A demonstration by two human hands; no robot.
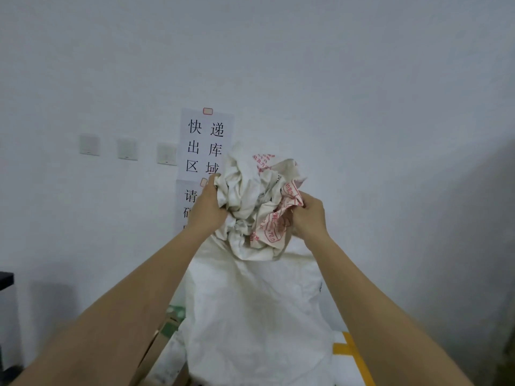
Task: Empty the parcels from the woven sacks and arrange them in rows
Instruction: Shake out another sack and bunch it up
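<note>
wall (362,93): fills most of my view; printed notice (205,143) w/ Chinese text hangs behind the hands, three switch plates (127,148) to its left.
woven sack (259,307): white, upright, hanging straight down from its bunched top; long axis vertical, body directly below both hands & between my forearms.
sack top (256,201): crumpled wad, red print on right side, held up in front of the notice.
parcels: cardboard boxes (164,338) show at sack's lower left, touching it; can't tell what's left inside.
floor (345,366): white, yellow tape line (352,352) at lower right.
left hand (207,207): fingers curled into left side of the wad, firm hold.
right hand (309,215): fingers curled round the red-printed fabric, right side of wad.
key relation: both hands level, either side of wad, equally near; load hangs below the hold.
my read: next is lift & shake, or regrip at the bottom to tip out.
</note>
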